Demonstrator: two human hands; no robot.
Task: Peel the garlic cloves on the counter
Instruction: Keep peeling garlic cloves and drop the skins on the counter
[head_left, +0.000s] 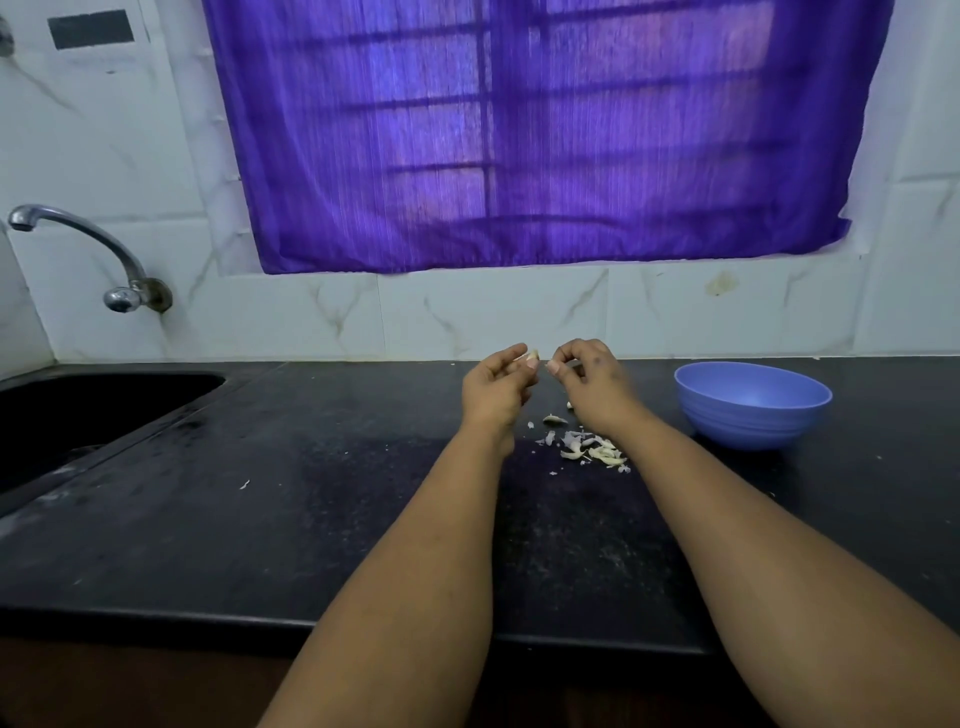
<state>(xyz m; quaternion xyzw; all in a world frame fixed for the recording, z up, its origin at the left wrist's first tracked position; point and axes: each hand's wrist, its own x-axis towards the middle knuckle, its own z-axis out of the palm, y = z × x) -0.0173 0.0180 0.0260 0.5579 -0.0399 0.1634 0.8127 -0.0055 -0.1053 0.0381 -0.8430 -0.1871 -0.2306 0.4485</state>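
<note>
Counter (260, 519): dark polished stone, speckled, dull sheen, dusty smears near the sink (78, 415). Bowl (753, 410): smooth blue plastic, matt; tap (78, 234): shiny chromed metal. Wall tiles (467, 312) glossy white, marble-veined; curtain (519, 130) thin purple cloth; garlic skins (592, 449) papery, dry.

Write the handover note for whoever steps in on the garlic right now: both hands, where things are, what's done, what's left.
Left hand: raised above the counter, pinching a garlic clove at its fingertips.
Right hand: fingers curled beside that clove; whether it grips a bit of skin is too small to tell.
Peeled skins lie in a small pile on the counter under the right wrist.
Blue bowl sits to the right; what shows of its inside looks empty.
Done: some peeling, judging by the skins.
Left: finish this clove. One small pale piece lies by the right hand, possibly another clove.
</note>
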